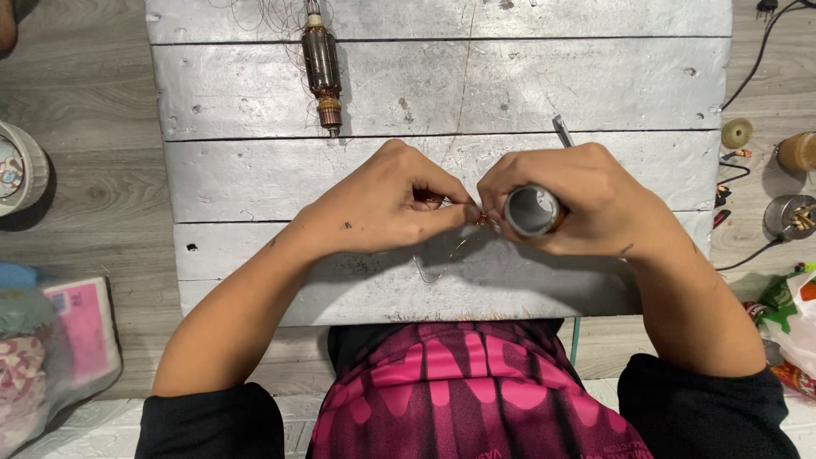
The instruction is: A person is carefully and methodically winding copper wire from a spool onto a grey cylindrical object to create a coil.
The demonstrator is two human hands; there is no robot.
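Head view: both hands worked copper wire at a grey metal tube.

The tube (531, 210) sat gripped in the right hand (586, 200), its open end facing up; the left hand (382, 204), just beside, pinched fine copper wire (482, 220) at its rim. Winding looked unfinished, loose strands trailing below the hands. A wound armature (322, 68) lay beyond the left hand on the plank table (595, 85).

Pink pkg (81, 327) left; green wrapper (778, 297) right.

The desk (255, 170) is silver-grey painted planks. The tube (529, 211) is pale grey, the wire (463, 85) copper, the armature (322, 68) dark brown, the shirt (463, 399) magenta-and-black patterned.
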